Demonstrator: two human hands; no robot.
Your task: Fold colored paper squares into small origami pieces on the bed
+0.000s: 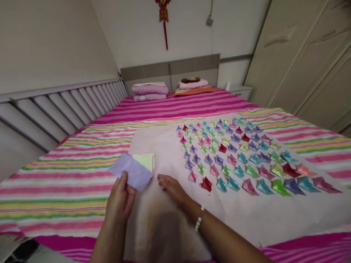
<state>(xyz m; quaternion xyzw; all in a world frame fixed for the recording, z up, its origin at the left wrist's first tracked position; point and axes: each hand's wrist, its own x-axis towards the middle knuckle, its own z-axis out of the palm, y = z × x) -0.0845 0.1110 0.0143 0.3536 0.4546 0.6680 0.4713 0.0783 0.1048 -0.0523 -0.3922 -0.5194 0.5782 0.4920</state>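
Observation:
A purple sheet of paper (131, 171) is gripped in my left hand (121, 197), its thumb on top and the other fingers partly hidden beneath. The sheet looks flat and tilted. Just behind it, a small stack of pale green paper (145, 160) lies on the large white sheet (161, 146), partly covered by the purple one. My right hand (173, 188) is to the right of the purple paper, apart from it, with fingers loosely extended and nothing visible in them. A bead bracelet (199, 218) circles that wrist.
Rows of small folded paper boats (231, 159) in many colours cover the right part of the white sheet. The bed has a striped cover (109, 146), folded bedding (150, 90) by the headboard, a slatted rail (68, 106) at left and a wardrobe (307, 62) at right.

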